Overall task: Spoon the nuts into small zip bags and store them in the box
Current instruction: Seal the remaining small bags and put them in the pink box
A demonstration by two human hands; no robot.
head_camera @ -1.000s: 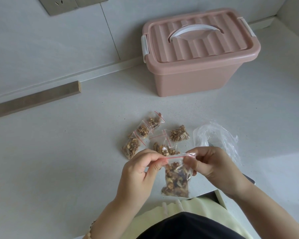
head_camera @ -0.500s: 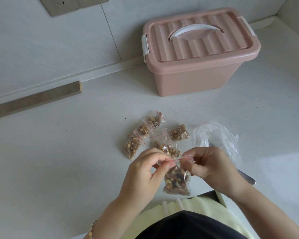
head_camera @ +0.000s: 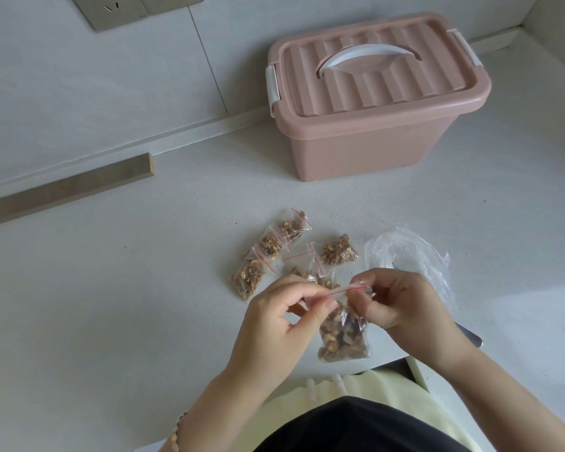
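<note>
Right, I am mid-seal here. In the lower centre of the frame, the left hand point(head_camera: 274, 318) and right hand point(head_camera: 402, 301) each pinch one end of the red zip strip point(head_camera: 346, 289) on a small zip bag point(head_camera: 343, 334). The bag hangs between them over the near edge of the surface point(head_camera: 144, 288), and its lower half is packed with nuts point(head_camera: 340, 340). The fingers point(head_camera: 327, 305) of both hands are curled and closed on the strip, thumb against forefinger, and neither hand holds anything else.

To do this well, I judge the strip wants pressing along its whole length, from one end to the other, not only at the two ends. I would hold the bag upright so the nuts sit below the track and no crumb lodges in the groove. A light squeeze to push the air out first should help the bag lie flat later.

Several filled bags point(head_camera: 268, 252) lie in a loose cluster just above the hands. The large clear bag point(head_camera: 411, 256) sits crumpled to their right, and a metal handle, likely the spoon point(head_camera: 470, 334), shows beside the right wrist. The box point(head_camera: 366, 141) stands in the upper right with its lid point(head_camera: 366, 63) on, so it must be opened before anything goes in.
</note>
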